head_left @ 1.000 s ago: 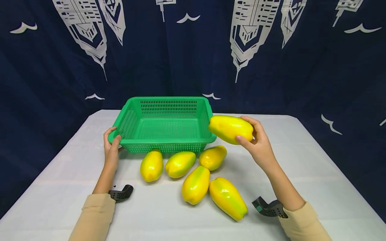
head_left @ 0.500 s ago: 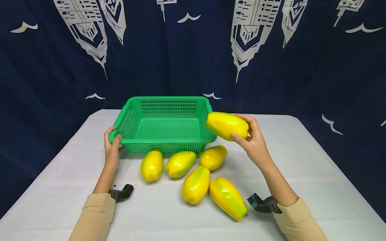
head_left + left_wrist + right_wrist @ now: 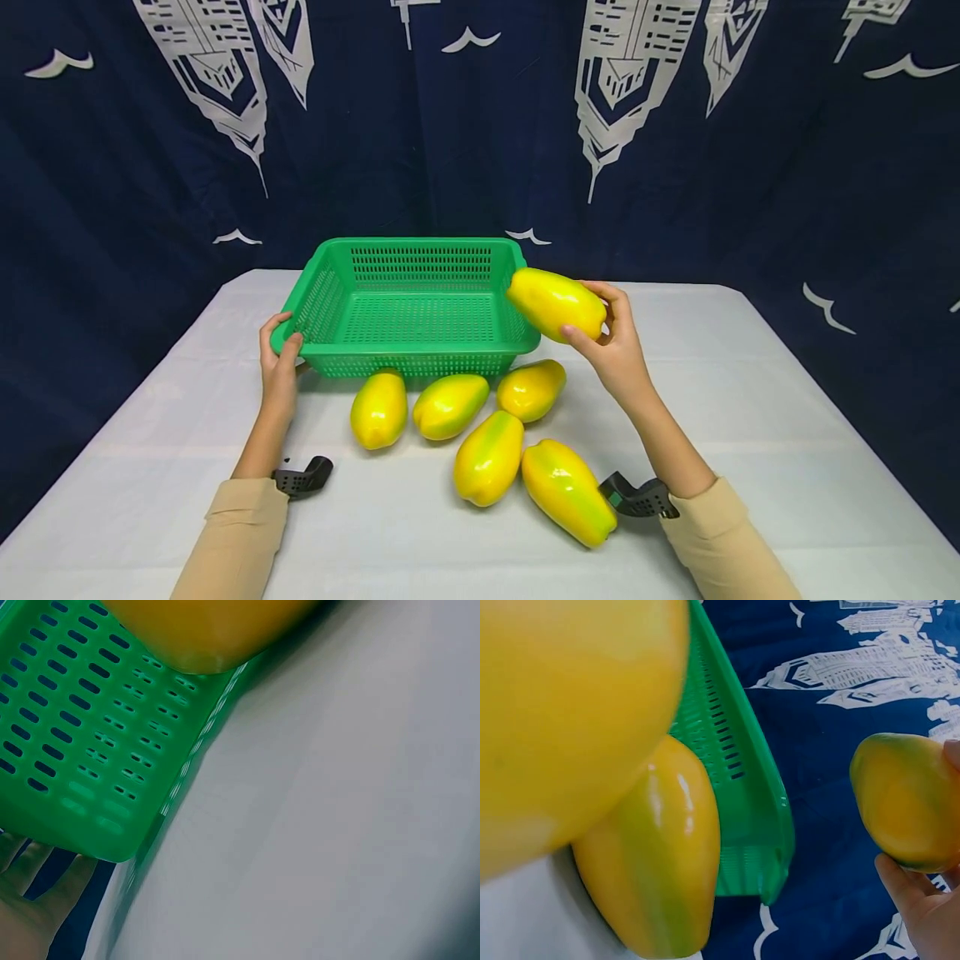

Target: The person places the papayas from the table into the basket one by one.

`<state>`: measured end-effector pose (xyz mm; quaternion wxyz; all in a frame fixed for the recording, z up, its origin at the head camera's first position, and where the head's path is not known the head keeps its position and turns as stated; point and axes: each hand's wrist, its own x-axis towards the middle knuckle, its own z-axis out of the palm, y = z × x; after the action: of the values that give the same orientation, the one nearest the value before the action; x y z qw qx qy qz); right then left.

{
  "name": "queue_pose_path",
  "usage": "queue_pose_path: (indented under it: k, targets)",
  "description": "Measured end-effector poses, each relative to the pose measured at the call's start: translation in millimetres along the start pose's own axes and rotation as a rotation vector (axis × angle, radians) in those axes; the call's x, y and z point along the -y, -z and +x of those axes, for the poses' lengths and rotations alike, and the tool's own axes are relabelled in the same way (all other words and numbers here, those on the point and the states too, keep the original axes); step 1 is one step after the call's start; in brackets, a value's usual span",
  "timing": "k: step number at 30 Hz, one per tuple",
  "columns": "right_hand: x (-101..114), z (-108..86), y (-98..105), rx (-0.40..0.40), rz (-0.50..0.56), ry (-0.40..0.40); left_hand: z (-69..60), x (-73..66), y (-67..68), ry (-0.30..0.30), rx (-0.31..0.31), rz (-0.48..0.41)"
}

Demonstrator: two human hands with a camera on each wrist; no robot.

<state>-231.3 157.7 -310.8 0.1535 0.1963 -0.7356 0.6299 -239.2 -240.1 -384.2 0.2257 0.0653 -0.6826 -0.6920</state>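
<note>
A green perforated plastic basket (image 3: 408,364) stands at the back of the table, with nothing lying in it. My left hand (image 3: 279,367) grips its near left corner, thumb over the rim; in the left wrist view some fingers (image 3: 67,889) show beyond the basket's end. A yellow papaya (image 3: 557,304) is held up by my right hand (image 3: 618,354), thumb below and fingers behind its right end. Its left end overlaps the basket's right rim in the head view. In the right wrist view, this papaya (image 3: 904,802) is apart from the basket wall (image 3: 761,825).
Several more yellow-green papayas lie on the white table (image 3: 390,533) before the basket: one at left (image 3: 378,410), another mid-row (image 3: 450,407), others farther right, the nearest papaya (image 3: 567,493) close to the right wrist camera (image 3: 637,497). A dark blue patterned curtain (image 3: 465,150) hangs behind.
My right hand has carried the papaya left and slightly upward, toward the basket's right rim. The left hand keeps its grip, and the basket and the other papayas stay put.
</note>
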Motion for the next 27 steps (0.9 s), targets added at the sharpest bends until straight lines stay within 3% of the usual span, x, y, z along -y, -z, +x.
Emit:
queue_pose_path:
  k: [27]
  targets:
    - [-21.2,8.0,-26.6,0.032,-0.078,-0.085,1.0,-0.1,0.9,0.006,-0.009,-0.007]
